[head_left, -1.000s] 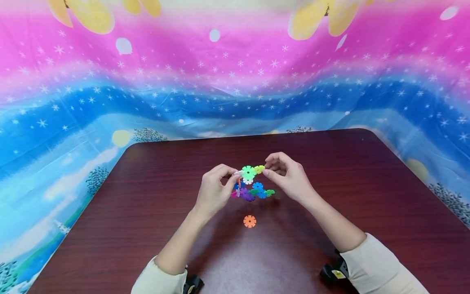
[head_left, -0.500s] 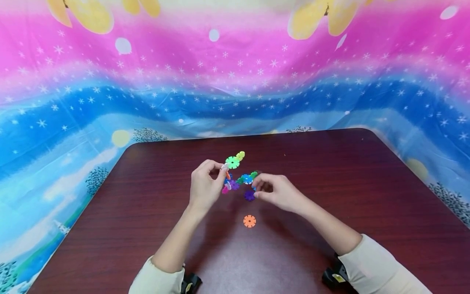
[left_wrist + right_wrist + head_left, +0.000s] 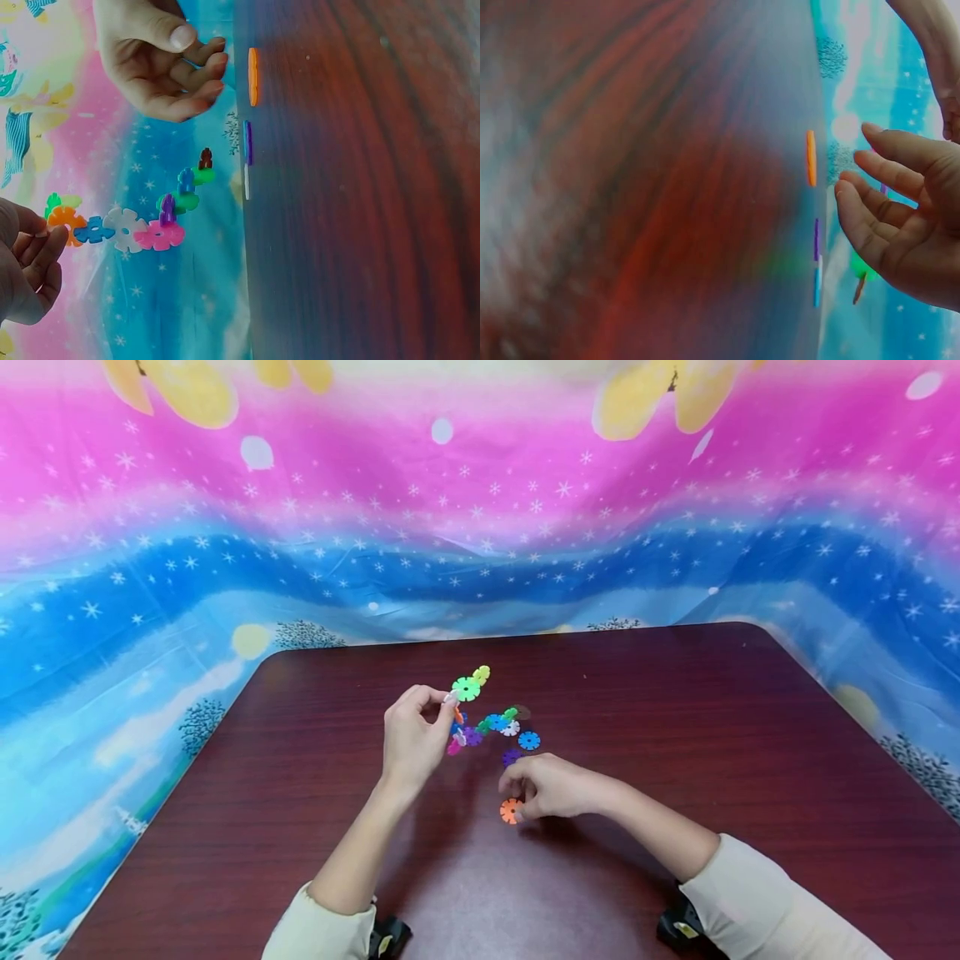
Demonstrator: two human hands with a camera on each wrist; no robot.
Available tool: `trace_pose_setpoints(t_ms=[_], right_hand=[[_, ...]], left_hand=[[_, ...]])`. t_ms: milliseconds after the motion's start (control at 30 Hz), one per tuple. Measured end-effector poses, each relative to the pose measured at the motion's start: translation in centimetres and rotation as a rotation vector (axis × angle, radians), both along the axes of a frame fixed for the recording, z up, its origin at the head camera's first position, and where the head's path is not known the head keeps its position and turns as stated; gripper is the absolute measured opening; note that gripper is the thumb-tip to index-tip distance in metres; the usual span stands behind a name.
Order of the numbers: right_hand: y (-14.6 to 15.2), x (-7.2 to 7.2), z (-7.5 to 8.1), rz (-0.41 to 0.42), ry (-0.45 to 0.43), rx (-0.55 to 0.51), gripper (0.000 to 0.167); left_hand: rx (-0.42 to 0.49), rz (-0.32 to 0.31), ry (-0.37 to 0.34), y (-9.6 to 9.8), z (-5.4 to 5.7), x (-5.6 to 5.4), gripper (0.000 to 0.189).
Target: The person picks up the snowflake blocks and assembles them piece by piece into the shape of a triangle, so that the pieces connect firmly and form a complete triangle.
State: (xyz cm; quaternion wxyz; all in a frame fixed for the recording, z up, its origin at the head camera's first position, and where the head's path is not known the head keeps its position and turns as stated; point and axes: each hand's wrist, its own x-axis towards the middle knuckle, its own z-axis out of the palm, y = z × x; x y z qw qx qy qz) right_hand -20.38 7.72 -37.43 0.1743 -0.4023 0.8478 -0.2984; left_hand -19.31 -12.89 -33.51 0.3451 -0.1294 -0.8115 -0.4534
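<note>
My left hand (image 3: 414, 735) pinches one end of a chain of slotted plastic snowflake discs held above the table. At that end are a light green disc (image 3: 466, 689) and a yellow disc (image 3: 482, 674). Lower along it come an orange disc (image 3: 67, 225), a white disc (image 3: 125, 229) and a pink disc (image 3: 159, 235), then purple, green and blue ones, ending in a brown disc (image 3: 205, 158). With fingers loosely curved and nothing in them, my right hand (image 3: 558, 785) hovers just above a loose orange disc (image 3: 811, 157) lying flat; the right wrist view shows a gap between them.
Loose on the dark wooden table (image 3: 300, 827) beyond my right hand lie a blue disc (image 3: 529, 741), a purple disc (image 3: 512, 757) and a white disc (image 3: 511, 727). A printed cloth (image 3: 480, 518) hangs behind the table's far edge.
My right hand has left the yellow disc and come down toward me to the loose orange disc. My left hand has shifted slightly left with the chain, uncovering the loose discs.
</note>
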Motion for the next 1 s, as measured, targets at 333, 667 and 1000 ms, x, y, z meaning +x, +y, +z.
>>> trace_pose_setpoints(t_ms=[333,667,1000], right_hand=[[-0.3,-0.2,-1.3,0.001,0.063,0.083,0.03],[-0.6,-0.5,-1.9,-0.033,0.127,0.104,0.024],[-0.6,-0.3,-1.9,-0.041,0.123,0.082,0.029]], left_hand=[[0.009,-0.017,-0.015,0.1,-0.1,0.0,0.01],[-0.002,-0.018,-0.003,0.2,-0.2,0.0,0.009],[-0.006,-0.017,-0.013,0.4,-0.2,0.2,0.008]])
